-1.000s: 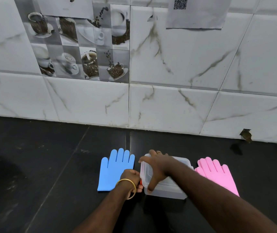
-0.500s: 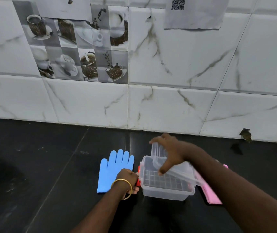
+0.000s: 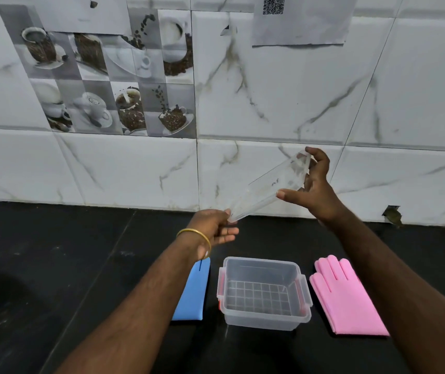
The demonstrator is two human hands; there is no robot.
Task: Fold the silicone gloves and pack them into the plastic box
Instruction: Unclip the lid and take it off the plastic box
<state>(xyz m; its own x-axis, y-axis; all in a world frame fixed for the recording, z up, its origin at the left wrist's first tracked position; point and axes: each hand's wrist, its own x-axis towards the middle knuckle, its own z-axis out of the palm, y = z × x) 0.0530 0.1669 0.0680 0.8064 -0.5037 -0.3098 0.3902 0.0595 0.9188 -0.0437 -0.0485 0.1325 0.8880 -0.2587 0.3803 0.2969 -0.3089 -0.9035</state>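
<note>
Above ribbed clear box (image 3: 264, 292), transparent lid (image 3: 270, 184)

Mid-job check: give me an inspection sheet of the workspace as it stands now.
Surface: dark stone counter.
Job's things: clear plastic box open, holding no gloves; blue silicone glove on its left, pink silicone glove on its right, both flat, unfolded.
Clutter: nothing seen.
Grippers: left hand and right hand hold the clear lid aloft.
Cables: nothing seen.
Surroundings: marble-tiled wall, paper sheet with QR code.
</note>
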